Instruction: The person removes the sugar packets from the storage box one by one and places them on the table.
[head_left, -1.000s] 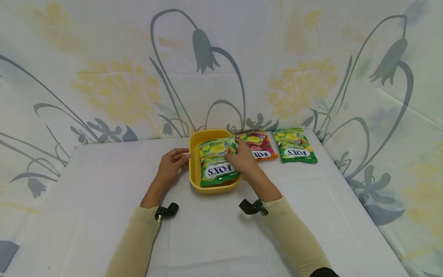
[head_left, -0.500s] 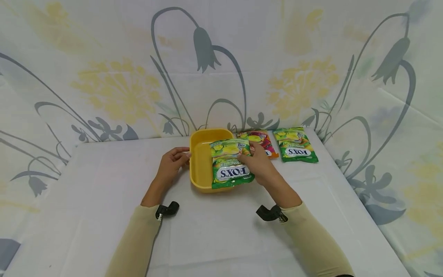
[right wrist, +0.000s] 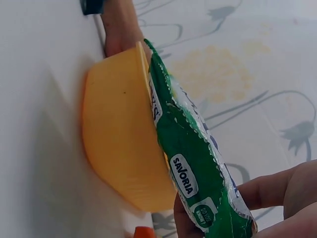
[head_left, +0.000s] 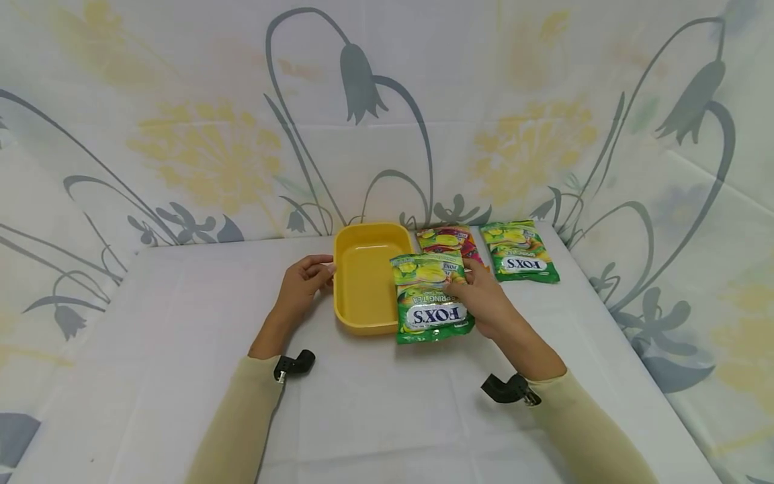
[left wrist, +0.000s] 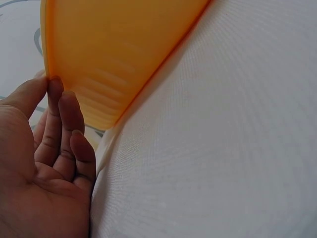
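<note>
My left hand (head_left: 301,288) pinches the left rim of a yellow plastic basin (head_left: 364,286); in the left wrist view the thumb and forefinger (left wrist: 55,85) meet at its edge. With thumb and fingers, my right hand (head_left: 491,301) grips the right side of a green Fox's Spring Tea candy bag (head_left: 431,296). The bag hangs above the table and overlaps the basin's right wall in the head view. Seen from the right wrist, the candy bag (right wrist: 185,144) is edge-on beside the basin (right wrist: 121,129). Nothing lies inside the basin.
Behind the held bag lies a red and orange Fox's Fruits candy bag (head_left: 446,236), partly hidden. To its right is another green Fox's bag (head_left: 521,252). A floral cloth (head_left: 211,154) rises along the white table's (head_left: 199,323) back edge.
My right hand has lifted the green candy bag out of the basin and carried it right and toward me. The left hand has stayed at the rim.
</note>
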Action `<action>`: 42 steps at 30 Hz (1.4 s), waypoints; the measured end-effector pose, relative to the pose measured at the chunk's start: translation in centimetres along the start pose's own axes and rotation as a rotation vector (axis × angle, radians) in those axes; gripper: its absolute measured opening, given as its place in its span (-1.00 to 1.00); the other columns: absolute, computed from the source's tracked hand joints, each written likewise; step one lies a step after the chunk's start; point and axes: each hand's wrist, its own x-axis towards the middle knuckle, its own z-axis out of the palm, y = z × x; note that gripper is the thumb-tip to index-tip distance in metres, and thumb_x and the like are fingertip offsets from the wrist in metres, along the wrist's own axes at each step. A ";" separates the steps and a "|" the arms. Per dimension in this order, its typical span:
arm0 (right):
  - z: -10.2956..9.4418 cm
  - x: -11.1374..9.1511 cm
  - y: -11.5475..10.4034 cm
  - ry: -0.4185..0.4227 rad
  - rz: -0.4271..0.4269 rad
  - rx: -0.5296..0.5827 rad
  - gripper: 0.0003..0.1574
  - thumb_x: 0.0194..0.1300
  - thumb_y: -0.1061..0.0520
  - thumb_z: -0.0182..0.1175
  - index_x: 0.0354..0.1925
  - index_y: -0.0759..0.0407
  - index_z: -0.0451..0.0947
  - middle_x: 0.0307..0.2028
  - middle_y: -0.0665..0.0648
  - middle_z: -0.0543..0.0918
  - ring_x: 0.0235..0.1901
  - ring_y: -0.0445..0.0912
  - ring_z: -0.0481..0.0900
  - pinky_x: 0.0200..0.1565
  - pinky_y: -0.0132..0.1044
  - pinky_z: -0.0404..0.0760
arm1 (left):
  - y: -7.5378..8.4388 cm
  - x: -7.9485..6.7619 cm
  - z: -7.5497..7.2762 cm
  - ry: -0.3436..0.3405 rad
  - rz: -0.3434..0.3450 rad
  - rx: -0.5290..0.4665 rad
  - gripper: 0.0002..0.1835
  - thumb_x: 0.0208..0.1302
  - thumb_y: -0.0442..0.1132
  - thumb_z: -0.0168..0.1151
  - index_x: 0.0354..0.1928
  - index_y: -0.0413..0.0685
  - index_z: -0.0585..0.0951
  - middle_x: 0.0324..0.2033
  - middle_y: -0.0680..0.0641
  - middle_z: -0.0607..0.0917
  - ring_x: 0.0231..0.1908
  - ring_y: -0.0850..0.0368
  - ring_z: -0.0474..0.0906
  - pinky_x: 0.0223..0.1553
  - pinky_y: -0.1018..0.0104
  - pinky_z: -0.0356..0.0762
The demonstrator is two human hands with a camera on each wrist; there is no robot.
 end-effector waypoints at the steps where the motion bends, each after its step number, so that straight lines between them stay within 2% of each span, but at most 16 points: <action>1: -0.3 -0.1 0.1 -0.004 -0.007 -0.002 0.09 0.56 0.21 0.13 0.71 0.22 -0.33 0.63 0.41 -0.03 0.47 0.22 0.29 0.45 0.05 0.35 | 0.1 0.0 0.0 0.001 0.001 -0.002 -0.62 0.55 -0.19 0.30 0.26 -0.26 0.60 -0.35 0.14 0.77 -0.29 0.14 0.65 -0.19 0.38 0.57; 3: -0.8 -0.4 0.4 -0.020 -0.017 0.007 0.10 0.56 0.23 0.11 0.70 0.26 -0.37 0.65 0.41 -0.05 0.51 0.22 0.23 0.48 0.05 0.30 | 0.2 -0.1 0.0 0.000 0.001 0.001 -0.61 0.55 -0.20 0.30 0.27 -0.27 0.60 -0.35 0.15 0.77 -0.28 0.14 0.64 -0.19 0.37 0.57; 5: -1.4 -0.8 0.6 -0.032 -0.017 0.014 0.10 0.57 0.24 0.11 0.70 0.27 -0.39 0.62 0.42 0.02 0.47 0.20 0.31 0.43 -0.02 0.41 | 0.3 -0.1 0.1 0.000 -0.003 -0.001 -0.61 0.55 -0.19 0.31 0.27 -0.26 0.60 -0.35 0.15 0.77 -0.29 0.14 0.64 -0.19 0.38 0.56; 9: -2.6 -1.5 1.0 -0.038 0.003 0.015 0.09 0.59 0.24 0.11 0.71 0.22 -0.38 0.51 0.44 0.24 0.16 0.05 0.65 0.09 -0.22 0.70 | 0.3 -0.1 0.1 -0.003 -0.009 -0.004 -0.62 0.55 -0.17 0.31 0.25 -0.24 0.61 -0.34 0.14 0.77 -0.29 0.15 0.64 -0.18 0.39 0.57; 12: -3.4 -1.8 1.3 -0.043 0.012 0.013 0.10 0.59 0.24 0.11 0.71 0.20 -0.39 0.50 0.44 0.26 0.02 -0.06 0.70 -0.02 -0.27 0.73 | 0.2 -0.1 0.0 -0.001 -0.006 -0.002 -0.61 0.55 -0.17 0.31 0.25 -0.26 0.61 -0.34 0.14 0.77 -0.29 0.16 0.65 -0.18 0.39 0.57; 16: -4.3 -1.8 1.8 -0.045 0.022 -0.005 0.11 0.58 0.24 0.11 0.71 0.23 -0.40 0.51 0.44 0.25 0.04 -0.08 0.68 0.00 -0.30 0.71 | 0.3 -0.1 -0.1 0.002 -0.006 0.002 -0.60 0.55 -0.16 0.31 0.24 -0.27 0.60 -0.34 0.14 0.77 -0.29 0.16 0.65 -0.16 0.40 0.58; 26: -5.8 -1.1 3.2 -0.064 0.004 -0.045 0.00 0.58 0.25 0.11 0.67 0.37 -0.26 0.41 0.47 0.35 0.00 -0.11 0.68 0.00 -0.28 0.72 | 0.3 -0.1 0.1 0.002 -0.034 0.000 -0.61 0.56 -0.17 0.30 0.26 -0.24 0.60 -0.35 0.15 0.76 -0.27 0.16 0.64 -0.14 0.41 0.58; 34: -6.2 -0.3 4.2 -0.045 0.054 -0.116 0.01 0.56 0.24 0.13 0.66 0.40 -0.24 0.39 0.46 0.36 0.11 0.05 0.64 0.00 -0.26 0.71 | 0.2 0.1 0.1 -0.006 -0.054 -0.019 -0.63 0.57 -0.28 0.25 0.28 -0.32 0.58 -0.39 0.18 0.75 -0.28 0.13 0.64 -0.14 0.37 0.59; 42: -6.1 0.2 4.7 -0.040 0.092 -0.144 0.02 0.57 0.24 0.10 0.66 0.40 -0.30 0.40 0.48 0.34 0.17 0.14 0.62 0.04 -0.20 0.73 | 0.3 -0.2 0.1 0.003 -0.039 0.007 -0.62 0.56 -0.17 0.30 0.26 -0.24 0.61 -0.33 0.13 0.76 -0.27 0.15 0.63 -0.15 0.42 0.57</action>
